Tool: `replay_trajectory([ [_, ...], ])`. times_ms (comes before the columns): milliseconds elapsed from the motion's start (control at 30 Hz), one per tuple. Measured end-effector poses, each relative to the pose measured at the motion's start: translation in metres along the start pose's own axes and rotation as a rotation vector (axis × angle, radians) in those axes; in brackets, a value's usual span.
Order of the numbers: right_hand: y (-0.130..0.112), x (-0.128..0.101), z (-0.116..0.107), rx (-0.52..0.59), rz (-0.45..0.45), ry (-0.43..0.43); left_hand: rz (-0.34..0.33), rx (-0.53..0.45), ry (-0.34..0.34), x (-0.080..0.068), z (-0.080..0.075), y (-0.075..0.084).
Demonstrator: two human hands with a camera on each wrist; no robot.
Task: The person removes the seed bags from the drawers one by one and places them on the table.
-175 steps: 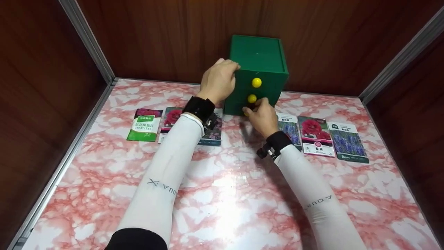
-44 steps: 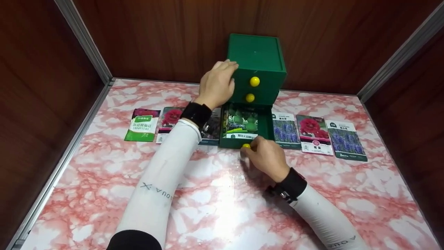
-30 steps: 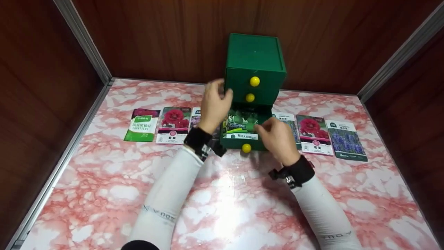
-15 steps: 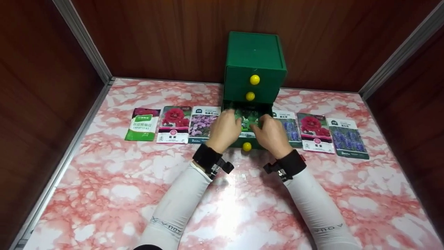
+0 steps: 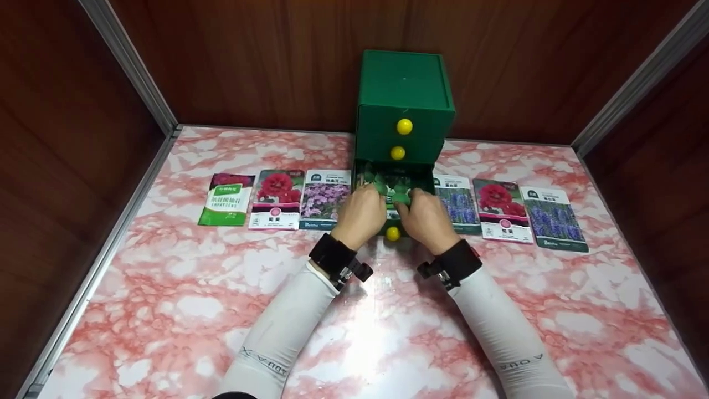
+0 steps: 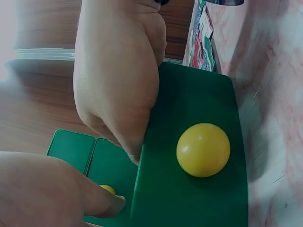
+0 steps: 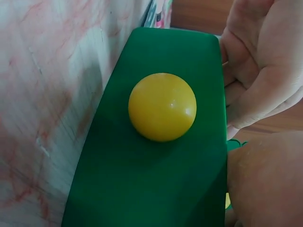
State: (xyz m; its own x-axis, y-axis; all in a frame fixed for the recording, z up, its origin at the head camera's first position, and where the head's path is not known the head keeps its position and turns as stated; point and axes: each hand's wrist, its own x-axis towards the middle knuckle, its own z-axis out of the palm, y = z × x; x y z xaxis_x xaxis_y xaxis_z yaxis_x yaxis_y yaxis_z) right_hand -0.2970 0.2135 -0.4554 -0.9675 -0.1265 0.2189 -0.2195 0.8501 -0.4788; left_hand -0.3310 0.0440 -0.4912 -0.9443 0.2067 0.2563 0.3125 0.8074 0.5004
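Left hand (image 5: 363, 213) and right hand (image 5: 424, 217) side by side, fingers curled down into open bottom drawer (image 5: 412, 230), onto green seed packet (image 5: 394, 185) lying inside; whether they actually pinch it, cannot tell. Yellow knob (image 5: 392, 233) on drawer front between wrists. Drawer pulled out of green cabinet (image 5: 404, 100). Six more seed packets (image 5: 277, 198) in row flanking drawer on pink marble table (image 5: 354, 332).

The bottom drawer (image 5: 394, 221), formerly closed, now stands pulled out; the left hand (image 5: 363, 215) has left the cabinet (image 5: 404, 105). Both hands now reach into the drawer onto the green packet (image 5: 394, 187); the right hand (image 5: 424, 219) has released the knob (image 5: 392, 233).
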Motion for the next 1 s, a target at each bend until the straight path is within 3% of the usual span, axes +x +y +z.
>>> replay_trajectory([
  [33,0.0,0.0,0.0,-0.003,0.001,0.0,-0.003,0.004,-0.008,0.003,0.007,-0.004],
  [67,0.001,0.0,0.0,-0.006,-0.001,0.001,0.001,0.002,-0.012,0.0,0.003,0.001],
  [133,0.001,0.0,0.0,-0.01,-0.002,0.0,0.005,0.018,-0.005,0.003,0.015,-0.005],
  [200,0.001,0.0,0.0,-0.017,-0.005,-0.009,-0.012,0.026,-0.027,0.0,0.012,0.001],
  [567,-0.001,0.0,0.001,-0.069,-0.019,-0.089,-0.061,0.209,-0.023,-0.002,0.032,0.002],
  [767,-0.001,0.0,0.002,-0.062,-0.017,-0.095,-0.106,0.222,-0.058,0.004,0.05,-0.005],
  [1000,0.0,0.0,0.003,-0.052,-0.029,-0.071,-0.075,0.253,-0.045,0.007,0.058,-0.011],
])
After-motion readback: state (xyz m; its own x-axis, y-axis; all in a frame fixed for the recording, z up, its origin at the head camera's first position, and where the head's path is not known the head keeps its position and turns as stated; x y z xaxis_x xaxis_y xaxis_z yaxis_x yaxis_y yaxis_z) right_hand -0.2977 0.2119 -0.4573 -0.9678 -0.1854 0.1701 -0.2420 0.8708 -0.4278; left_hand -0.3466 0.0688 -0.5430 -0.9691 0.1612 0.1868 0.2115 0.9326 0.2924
